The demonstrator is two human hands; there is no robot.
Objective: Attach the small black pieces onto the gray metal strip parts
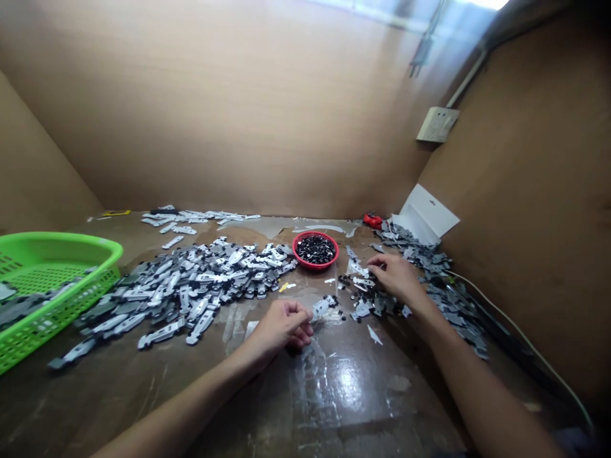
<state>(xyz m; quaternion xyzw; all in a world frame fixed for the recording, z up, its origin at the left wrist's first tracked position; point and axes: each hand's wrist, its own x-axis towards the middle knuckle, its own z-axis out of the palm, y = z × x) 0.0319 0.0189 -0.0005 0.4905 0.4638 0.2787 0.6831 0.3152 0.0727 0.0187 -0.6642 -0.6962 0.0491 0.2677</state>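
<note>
My left hand (287, 323) is closed over the brown table, thumb against curled fingers; whatever it may hold is hidden. Right by its fingertips is a small grey-and-white car-shaped plastic piece (325, 305), and I cannot tell whether they touch. My right hand (394, 275) reaches over a loose cluster of grey flat parts (363, 308) and small black pieces. Its thumb and fingers are bent together near a white piece (359, 270), with the grip too small to make out. Between and beyond the hands sits a round red basket (294, 256) of small black parts.
Left of centre spreads a large heap of grey-and-white car-shaped pieces (205, 280). A green basket (102, 245) stands at the far left. More grey parts (449, 305) line the right side beside a cable (515, 331). Cardboard walls (238, 114) enclose the table; a socket box (438, 124) hangs right.
</note>
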